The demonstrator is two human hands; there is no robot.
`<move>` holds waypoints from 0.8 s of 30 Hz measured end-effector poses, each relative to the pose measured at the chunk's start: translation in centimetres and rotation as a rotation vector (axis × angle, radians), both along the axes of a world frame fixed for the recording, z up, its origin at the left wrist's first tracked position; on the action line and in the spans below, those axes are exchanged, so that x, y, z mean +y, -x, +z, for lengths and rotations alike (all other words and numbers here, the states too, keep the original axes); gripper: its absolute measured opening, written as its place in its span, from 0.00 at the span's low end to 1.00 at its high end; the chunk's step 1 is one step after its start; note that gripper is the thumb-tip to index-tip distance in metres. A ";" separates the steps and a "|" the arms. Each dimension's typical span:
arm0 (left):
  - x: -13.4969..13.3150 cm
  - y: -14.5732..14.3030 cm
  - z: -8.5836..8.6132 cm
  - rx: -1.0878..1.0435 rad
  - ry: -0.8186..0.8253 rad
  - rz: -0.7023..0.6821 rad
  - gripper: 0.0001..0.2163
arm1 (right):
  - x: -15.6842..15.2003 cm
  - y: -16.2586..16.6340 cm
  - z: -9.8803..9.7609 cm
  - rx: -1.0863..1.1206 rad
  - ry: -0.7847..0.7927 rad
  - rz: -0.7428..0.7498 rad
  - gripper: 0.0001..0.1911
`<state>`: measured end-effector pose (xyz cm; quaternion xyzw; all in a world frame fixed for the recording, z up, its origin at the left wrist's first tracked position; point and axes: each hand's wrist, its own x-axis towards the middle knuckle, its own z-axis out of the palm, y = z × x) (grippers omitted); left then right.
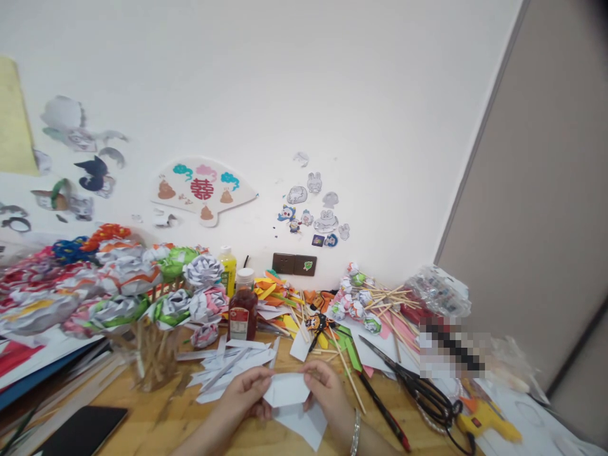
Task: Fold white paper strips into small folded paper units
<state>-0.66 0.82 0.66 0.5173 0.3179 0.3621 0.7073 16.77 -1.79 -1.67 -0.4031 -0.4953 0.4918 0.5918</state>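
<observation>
A white sheet of paper with a fold across it is held between my two hands, just above the wooden table. My left hand pinches its left edge between thumb and fingers. On the right edge, my right hand grips it the same way, with a bracelet on that wrist. A pointed white flap hangs or lies below the held part; I cannot tell whether it belongs to the same sheet. Loose white paper strips lie beside my left hand.
Paper flowers on sticks crowd the left, some in a clear container. A dark red bottle stands behind my hands. To the right lie black scissors, a pen and a yellow glue gun. A black phone rests front left.
</observation>
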 end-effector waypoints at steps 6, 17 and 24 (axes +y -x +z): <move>-0.3 0.0 0.5 -0.036 0.030 0.018 0.13 | 0.0 0.0 0.0 0.015 0.025 0.002 0.14; -0.1 0.0 0.2 -0.006 0.029 0.032 0.07 | -0.3 0.3 0.5 0.028 0.022 0.020 0.14; -0.2 -0.3 0.2 0.028 -0.025 0.002 0.11 | -0.5 0.3 0.8 -0.022 -0.006 0.005 0.11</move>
